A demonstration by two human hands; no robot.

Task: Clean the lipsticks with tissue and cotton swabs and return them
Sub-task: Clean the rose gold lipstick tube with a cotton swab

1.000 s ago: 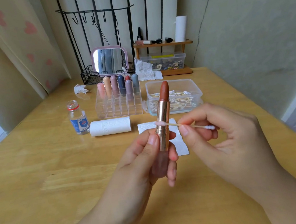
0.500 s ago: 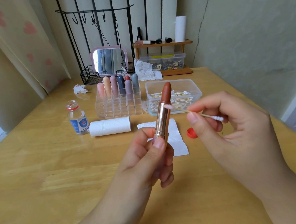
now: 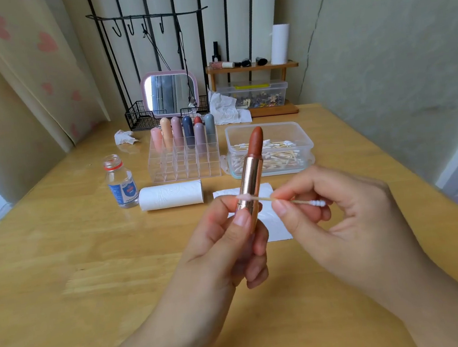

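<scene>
My left hand (image 3: 229, 244) grips an uncapped lipstick (image 3: 252, 173) upright by its base; the brown-red bullet stands above a rose-gold tube. My right hand (image 3: 340, 218) pinches a cotton swab (image 3: 281, 199) by its wooden stick. The swab's pink-stained tip touches the lower part of the gold tube; its white tip points right. A flat tissue (image 3: 273, 225) lies on the table behind the hands. Several capped lipsticks (image 3: 184, 132) stand in the back row of a clear organiser (image 3: 184, 164).
A clear box of cotton swabs (image 3: 270, 149) sits behind the lipstick. A tissue roll (image 3: 170, 195) and an uncapped small bottle (image 3: 121, 184) lie left of centre. A mirror (image 3: 170, 94), wire basket, crumpled tissues (image 3: 123, 136) and a wooden shelf (image 3: 252, 67) line the back.
The swab's pink tip went up to the tube's top edge half a second ago and is now back down on the lower tube. The lipstick has tilted slightly.
</scene>
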